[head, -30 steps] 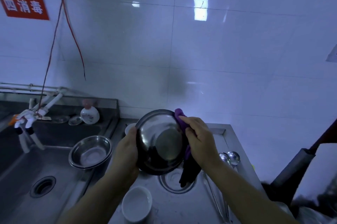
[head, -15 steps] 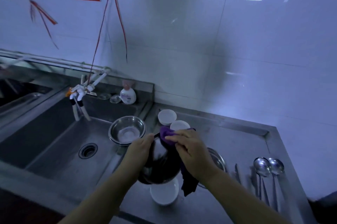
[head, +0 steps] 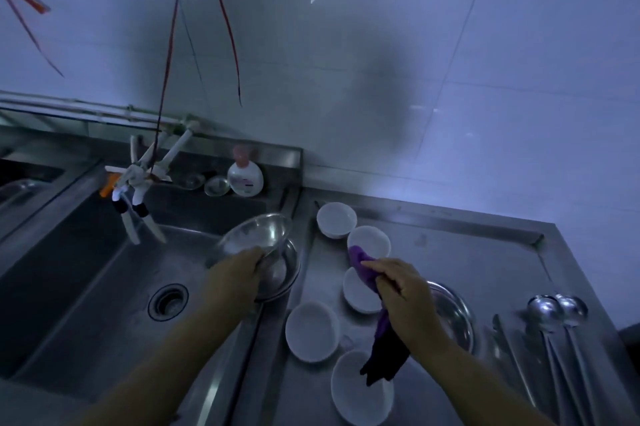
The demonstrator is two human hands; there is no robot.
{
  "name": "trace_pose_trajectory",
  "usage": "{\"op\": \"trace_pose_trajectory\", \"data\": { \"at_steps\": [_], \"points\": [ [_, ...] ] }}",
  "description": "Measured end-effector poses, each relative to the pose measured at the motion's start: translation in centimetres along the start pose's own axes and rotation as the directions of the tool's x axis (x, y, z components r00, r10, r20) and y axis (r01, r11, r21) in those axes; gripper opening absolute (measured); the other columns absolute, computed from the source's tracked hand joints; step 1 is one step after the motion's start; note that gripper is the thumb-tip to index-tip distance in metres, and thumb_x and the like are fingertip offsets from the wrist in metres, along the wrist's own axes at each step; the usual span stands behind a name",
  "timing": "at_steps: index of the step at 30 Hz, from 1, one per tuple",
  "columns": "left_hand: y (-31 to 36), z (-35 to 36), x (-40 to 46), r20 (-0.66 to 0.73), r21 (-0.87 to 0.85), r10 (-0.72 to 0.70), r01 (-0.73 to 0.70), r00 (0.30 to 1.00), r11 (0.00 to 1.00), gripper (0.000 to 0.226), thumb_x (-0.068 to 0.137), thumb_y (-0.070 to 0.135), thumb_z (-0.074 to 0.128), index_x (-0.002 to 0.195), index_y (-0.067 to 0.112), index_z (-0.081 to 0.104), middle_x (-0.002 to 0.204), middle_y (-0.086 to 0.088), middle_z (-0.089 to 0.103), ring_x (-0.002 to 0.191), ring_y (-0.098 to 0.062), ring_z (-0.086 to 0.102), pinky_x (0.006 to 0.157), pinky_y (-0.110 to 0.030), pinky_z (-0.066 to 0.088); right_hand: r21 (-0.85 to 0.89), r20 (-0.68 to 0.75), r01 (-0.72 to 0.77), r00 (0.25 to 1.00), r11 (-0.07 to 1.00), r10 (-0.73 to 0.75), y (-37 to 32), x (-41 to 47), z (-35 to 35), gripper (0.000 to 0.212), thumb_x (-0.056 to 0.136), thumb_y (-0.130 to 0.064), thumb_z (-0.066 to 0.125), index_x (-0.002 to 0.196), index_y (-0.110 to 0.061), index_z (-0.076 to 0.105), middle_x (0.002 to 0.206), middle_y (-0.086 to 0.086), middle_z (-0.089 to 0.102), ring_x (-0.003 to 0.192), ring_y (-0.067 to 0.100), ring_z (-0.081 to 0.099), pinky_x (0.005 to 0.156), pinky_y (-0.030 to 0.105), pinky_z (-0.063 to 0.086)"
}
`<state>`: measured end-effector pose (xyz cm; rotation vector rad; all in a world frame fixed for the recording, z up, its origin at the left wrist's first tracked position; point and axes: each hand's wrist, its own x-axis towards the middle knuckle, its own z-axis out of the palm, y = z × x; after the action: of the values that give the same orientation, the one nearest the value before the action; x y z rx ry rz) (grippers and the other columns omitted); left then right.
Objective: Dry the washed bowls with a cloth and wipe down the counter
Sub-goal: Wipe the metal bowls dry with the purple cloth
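Head view: left hand [head: 239, 273] grips a tilted steel bowl [head: 258, 235] by its rim over the sink's [head: 86, 273] right edge. Right hand [head: 403, 294] clutches a purple cloth [head: 372, 301] above white bowls [head: 311, 330] crowding the counter [head: 485, 262], whose far right corner lies bare.

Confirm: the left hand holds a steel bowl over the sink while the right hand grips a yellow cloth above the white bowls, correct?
Not quite. The head view shows the cloth in the right hand is purple, not yellow. The rest stands: the left hand holds the steel bowl over the sink.

Hands parted — left hand [head: 239, 273] carried steel bowl [head: 256, 235] sinkward.
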<state>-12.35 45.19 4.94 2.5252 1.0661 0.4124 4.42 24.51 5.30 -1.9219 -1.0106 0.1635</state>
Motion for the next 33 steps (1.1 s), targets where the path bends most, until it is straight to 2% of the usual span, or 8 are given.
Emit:
{"op": "trace_pose_trajectory", "data": {
  "at_steps": [3,7,12,18,22,26,29,33],
  "points": [
    [-1.9,1.7,1.2,0.071,0.164,0.105,-0.115,0.992,0.980,0.014,0.089,0.020,0.050,0.097,0.025,0.060,0.081,0.004,0.062,0.060,-0.015,0.058,0.047,-0.019,0.030,0.000,-0.026,-0.025,0.999,1.000,0.025,0.7,0.3,1.7,0.048,0.083,0.013,0.057,0.099,-0.031,0.067,0.100,-0.024,0.060,0.097,0.002,0.056,0.085,0.014,0.041],
    [-4.1,4.1,2.2,0.245,0.294,0.218,-0.287,0.945,0.912,0.032,0.060,0.002,0.076,0.089,0.014,0.067,0.069,-0.009,0.067,0.056,-0.029,0.063,0.044,-0.027,0.044,0.010,-0.025,-0.102,0.994,0.995,0.103,1.6,0.5,3.3,0.050,0.083,0.013,0.056,0.098,-0.034,0.065,0.102,-0.019,0.062,0.098,0.014,0.059,0.087,0.028,0.044],
    [-5.5,5.7,2.0,0.264,0.307,0.343,-0.415,0.902,0.856,0.045,0.017,0.004,0.084,0.057,0.015,0.066,0.044,0.000,0.055,0.035,-0.020,0.053,0.034,-0.017,0.037,-0.028,-0.015,-0.160,0.987,0.987,0.159,2.2,0.5,4.6,0.050,0.086,0.009,0.056,0.099,-0.039,0.062,0.102,-0.020,0.061,0.098,0.006,0.057,0.084,0.015,0.040],
    [-6.8,7.0,2.0,0.229,0.264,0.369,-0.422,0.901,0.867,0.039,0.022,0.003,0.082,0.056,0.014,0.065,0.043,-0.001,0.053,0.036,-0.019,0.054,0.036,-0.017,0.035,-0.013,-0.049,-0.176,0.983,0.984,0.175,1.9,0.6,5.4,0.047,0.086,0.011,0.055,0.100,-0.033,0.065,0.101,-0.017,0.063,0.096,0.004,0.057,0.081,0.007,0.040],
    [-7.5,7.5,2.3,0.163,0.262,0.426,-0.456,0.890,0.851,0.013,0.061,0.019,0.052,0.053,0.016,0.061,0.041,-0.001,0.053,0.036,-0.019,0.054,0.033,-0.018,0.037,-0.018,-0.049,-0.189,0.981,0.982,0.188,1.8,0.6,5.6,0.047,0.086,0.011,0.054,0.100,-0.032,0.066,0.099,-0.017,0.063,0.096,0.003,0.056,0.080,0.006,0.038],
    [-8.4,8.3,2.4,0.184,0.262,0.444,-0.479,0.877,0.838,0.023,0.051,0.026,0.086,0.055,0.019,0.064,0.044,0.003,0.056,0.038,-0.017,0.056,0.038,-0.017,0.037,0.000,-0.057,-0.215,0.975,0.977,0.215,1.8,0.4,5.5,0.046,0.087,0.011,0.053,0.100,-0.031,0.065,0.098,-0.018,0.061,0.093,0.002,0.055,0.079,0.006,0.038],
    [-8.4,8.4,2.4,0.158,0.255,0.464,-0.490,0.872,0.834,0.022,0.065,0.028,0.068,0.048,0.019,0.058,0.042,0.003,0.052,0.035,-0.016,0.052,0.037,-0.017,0.034,0.006,-0.053,-0.238,0.970,0.971,0.238,1.8,0.3,5.5,0.045,0.089,0.009,0.052,0.100,-0.033,0.064,0.097,-0.014,0.062,0.093,0.002,0.055,0.079,0.009,0.039],
    [-8.2,8.6,2.4,0.188,0.262,0.448,-0.484,0.874,0.835,0.037,0.041,0.025,0.093,0.046,0.019,0.057,0.040,0.004,0.052,0.033,-0.016,0.051,0.037,-0.017,0.034,0.011,-0.062,-0.239,0.969,0.971,0.240,1.6,0.2,5.4,0.049,0.089,0.008,0.051,0.099,-0.038,0.061,0.098,-0.022,0.059,0.094,0.000,0.055,0.080,0.011,0.040]
  ]
}}
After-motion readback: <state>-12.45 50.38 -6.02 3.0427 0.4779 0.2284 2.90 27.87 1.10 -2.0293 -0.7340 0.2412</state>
